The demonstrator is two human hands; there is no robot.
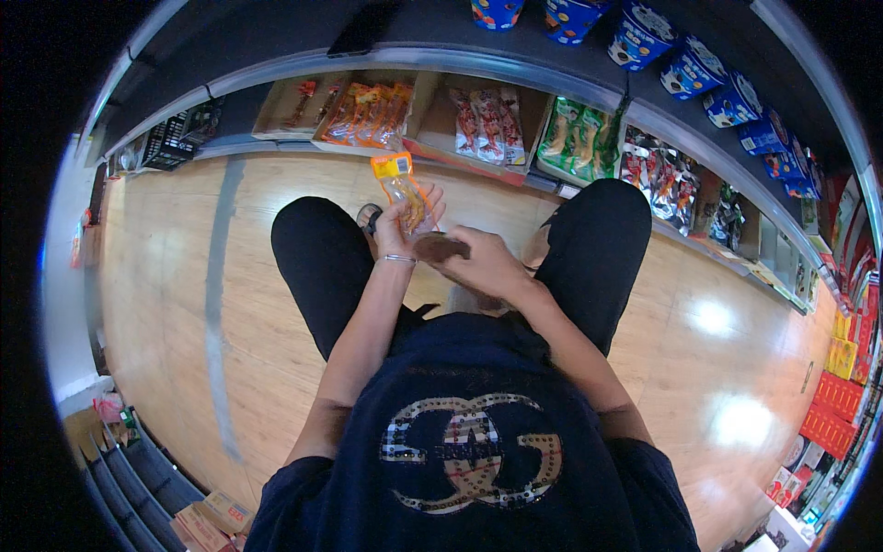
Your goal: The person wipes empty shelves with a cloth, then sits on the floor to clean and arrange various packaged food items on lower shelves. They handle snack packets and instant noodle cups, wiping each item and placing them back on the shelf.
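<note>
A clear vacuum-packed snack packet (396, 168) with an orange edge and yellow top lies across the palm of my left hand (391, 233). My thumb presses on it, and the other fingers extend beneath and beside it. My right hand (491, 259) grips a brown cloth (439, 247), which is blurred. The cloth is close against the packet's lower end and my left wrist; whether it touches the packet I cannot tell. Just beyond my hands, a cardboard display box (359, 143) holds similar orange-edged packets on the lowest shelf.
Along that shelf sit red-and-white packets (488, 124), green packets (576, 138), silver packets (666, 179) and a black plastic basket (169, 143). Blue tubs (641, 34) line the shelf above. Red boxes (831, 414) stand at right. Cardboard boxes (210, 521) lie at lower left.
</note>
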